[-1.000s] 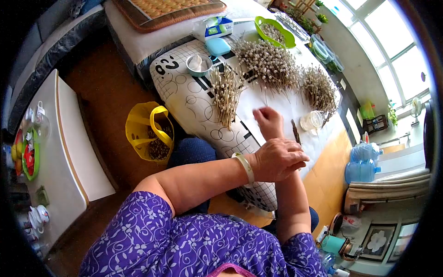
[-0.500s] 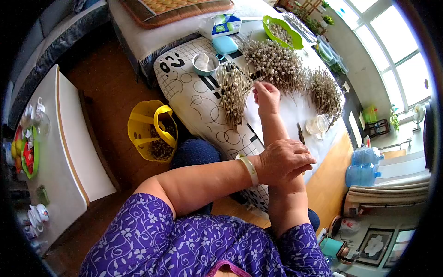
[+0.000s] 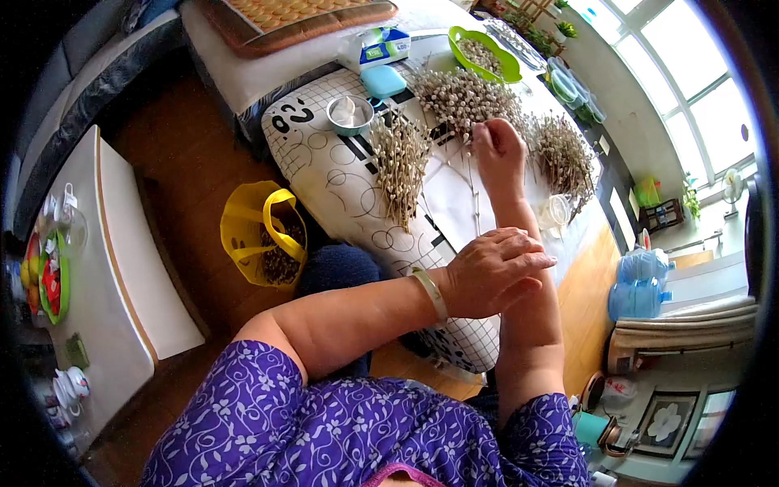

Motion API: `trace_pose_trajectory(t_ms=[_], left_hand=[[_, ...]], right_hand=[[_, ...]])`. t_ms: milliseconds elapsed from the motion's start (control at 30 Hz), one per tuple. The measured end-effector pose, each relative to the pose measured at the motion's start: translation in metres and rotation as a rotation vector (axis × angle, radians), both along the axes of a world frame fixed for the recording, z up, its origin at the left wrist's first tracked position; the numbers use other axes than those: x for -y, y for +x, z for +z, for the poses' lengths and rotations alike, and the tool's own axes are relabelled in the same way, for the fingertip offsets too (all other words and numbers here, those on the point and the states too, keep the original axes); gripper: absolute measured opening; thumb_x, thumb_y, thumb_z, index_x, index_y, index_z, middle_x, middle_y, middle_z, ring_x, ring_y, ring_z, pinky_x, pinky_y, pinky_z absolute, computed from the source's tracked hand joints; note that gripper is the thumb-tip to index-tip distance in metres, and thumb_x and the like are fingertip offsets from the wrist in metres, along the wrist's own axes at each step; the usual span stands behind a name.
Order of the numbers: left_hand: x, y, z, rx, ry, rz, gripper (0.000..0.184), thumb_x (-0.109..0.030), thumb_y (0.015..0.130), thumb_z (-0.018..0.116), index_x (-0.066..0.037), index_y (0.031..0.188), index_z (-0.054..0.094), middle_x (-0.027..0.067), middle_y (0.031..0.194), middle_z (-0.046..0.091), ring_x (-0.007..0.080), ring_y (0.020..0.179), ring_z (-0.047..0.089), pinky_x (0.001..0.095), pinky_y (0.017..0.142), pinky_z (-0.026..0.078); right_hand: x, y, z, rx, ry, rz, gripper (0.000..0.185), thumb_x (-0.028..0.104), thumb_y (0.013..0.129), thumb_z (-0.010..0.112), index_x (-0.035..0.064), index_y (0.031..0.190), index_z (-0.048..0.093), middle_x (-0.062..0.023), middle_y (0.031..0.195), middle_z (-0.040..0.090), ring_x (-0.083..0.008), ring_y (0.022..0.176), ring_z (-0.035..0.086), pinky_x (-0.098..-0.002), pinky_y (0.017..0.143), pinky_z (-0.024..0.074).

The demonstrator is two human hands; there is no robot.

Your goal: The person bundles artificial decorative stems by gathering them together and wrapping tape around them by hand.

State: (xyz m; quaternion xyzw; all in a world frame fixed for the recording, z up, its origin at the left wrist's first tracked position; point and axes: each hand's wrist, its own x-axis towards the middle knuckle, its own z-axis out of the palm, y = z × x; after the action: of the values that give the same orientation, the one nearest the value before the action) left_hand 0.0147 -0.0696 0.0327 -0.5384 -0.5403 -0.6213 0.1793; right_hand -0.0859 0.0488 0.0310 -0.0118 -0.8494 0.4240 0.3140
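Note:
My left hand (image 3: 497, 272), with a pale bangle (image 3: 430, 294) at the wrist, lies across my right forearm, fingers extended and holding nothing. My right hand (image 3: 498, 148) reaches over the table with its fingers curled together at the near edge of a large heap of dried stems with pale buds (image 3: 466, 99). Whatever those fingers may hold is too small to make out. Just below and left of them, a thin dried stem (image 3: 475, 199) runs over white paper (image 3: 446, 199). A smaller dried bunch (image 3: 400, 166) lies to the left, another (image 3: 564, 158) to the right.
A clear plastic cup (image 3: 555, 213) stands near my right forearm. Farther back are a green tray (image 3: 511, 66) of buds, a blue box (image 3: 383, 82), a tissue pack (image 3: 385, 47) and a bowl (image 3: 350, 126). A yellow bucket (image 3: 242, 219) stands on the floor beside my knee.
My right hand has moved right and slightly away from me, from beside the small left bunch to the large heap. My left hand stays on the forearm. The view has shifted slightly.

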Motion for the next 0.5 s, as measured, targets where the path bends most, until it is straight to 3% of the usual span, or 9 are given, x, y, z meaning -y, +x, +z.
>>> trace_pose_trajectory(t_ms=[67,133,200,233,267,333,367,400,500], left_hand=[[0.0,0.002,0.002,-0.036,0.014,0.018,0.029,-0.018,0.076,0.058,-0.006,0.102,0.053,0.0135,0.093,0.054,0.0311,0.087,0.053,0.0406,0.081,0.043],[-0.003,0.006,-0.002,-0.079,0.017,0.006,0.031,-0.019,0.076,0.059,-0.007,0.104,0.053,0.0122,0.093,0.054,0.0304,0.087,0.053,0.0398,0.08,0.043],[-0.005,0.012,-0.003,-0.154,0.054,0.007,0.034,-0.021,0.074,0.061,-0.008,0.104,0.052,0.0108,0.092,0.054,0.0284,0.086,0.054,0.0387,0.078,0.044],[-0.006,0.013,-0.003,-0.162,0.049,0.003,0.036,-0.021,0.072,0.063,-0.008,0.104,0.052,0.0087,0.091,0.055,0.026,0.082,0.055,0.0367,0.075,0.045],[-0.006,0.015,-0.004,-0.161,0.047,-0.004,0.036,-0.021,0.072,0.063,-0.008,0.104,0.052,0.0087,0.091,0.055,0.026,0.082,0.055,0.0367,0.075,0.045],[-0.007,0.017,-0.005,-0.16,-0.002,-0.042,0.037,-0.02,0.071,0.064,-0.009,0.104,0.053,0.0079,0.091,0.055,0.0249,0.08,0.055,0.0353,0.073,0.046],[-0.009,0.018,-0.004,-0.157,0.029,-0.043,0.03,-0.021,0.071,0.063,-0.01,0.097,0.054,0.0064,0.082,0.055,0.0229,0.072,0.056,0.0328,0.064,0.047],[-0.008,0.02,-0.005,-0.152,0.037,-0.059,0.03,-0.021,0.071,0.063,-0.01,0.097,0.054,0.0064,0.082,0.055,0.0229,0.072,0.056,0.0328,0.064,0.047],[-0.009,0.036,-0.018,-0.285,-0.176,-0.211,0.016,-0.023,0.073,0.059,-0.009,0.076,0.054,0.0026,0.06,0.05,0.02,0.054,0.054,0.0299,0.047,0.046]], right_hand=[[0.011,0.012,-0.001,-0.076,0.023,0.249,0.013,0.01,0.075,0.059,0.001,0.069,0.052,-0.0045,0.052,0.047,-0.0096,0.049,0.041,-0.0252,0.048,0.0389],[0.02,0.027,0.007,-0.001,0.358,0.165,0.013,0.008,0.076,0.058,0.0005,0.069,0.051,-0.0023,0.054,0.048,-0.0082,0.049,0.04,-0.023,0.045,0.0361],[-0.003,0.022,-0.006,0.123,0.006,0.253,0.008,0.007,0.08,0.055,0.0029,0.074,0.052,-0.0004,0.057,0.05,-0.0044,0.049,0.046,-0.0189,0.042,0.0364],[-0.002,0.028,0.004,0.237,-0.263,0.285,0.013,0.008,0.077,0.057,0.0008,0.069,0.051,-0.0014,0.056,0.051,-0.0056,0.051,0.044,-0.0225,0.046,0.0371],[-0.019,0.024,-0.005,0.177,0.011,0.198,0.012,0.008,0.079,0.056,0.0011,0.071,0.052,-0.0013,0.058,0.051,-0.0055,0.052,0.045,-0.0212,0.047,0.0381],[-0.029,0.037,0.002,0.002,0.061,0.106,0.011,0.009,0.08,0.055,0.0012,0.073,0.053,-0.0014,0.059,0.052,-0.0056,0.052,0.045,-0.0203,0.047,0.0383],[-0.037,0.048,0.009,0.062,-0.188,0.14,0.011,0.009,0.08,0.055,0.0016,0.073,0.054,-0.0021,0.06,0.053,-0.0058,0.051,0.046,-0.0201,0.046,0.0389],[-0.043,0.061,0.017,0.14,-0.26,0.092,0.012,0.011,0.08,0.055,0.0024,0.072,0.054,-0.0021,0.059,0.054,-0.0061,0.049,0.047,-0.0202,0.044,0.0396],[-0.075,0.089,0.016,0.517,-0.231,0.074,0.013,0.014,0.081,0.055,0.0042,0.072,0.054,-0.0011,0.058,0.053,-0.0049,0.046,0.045,-0.0182,0.04,0.0369]])
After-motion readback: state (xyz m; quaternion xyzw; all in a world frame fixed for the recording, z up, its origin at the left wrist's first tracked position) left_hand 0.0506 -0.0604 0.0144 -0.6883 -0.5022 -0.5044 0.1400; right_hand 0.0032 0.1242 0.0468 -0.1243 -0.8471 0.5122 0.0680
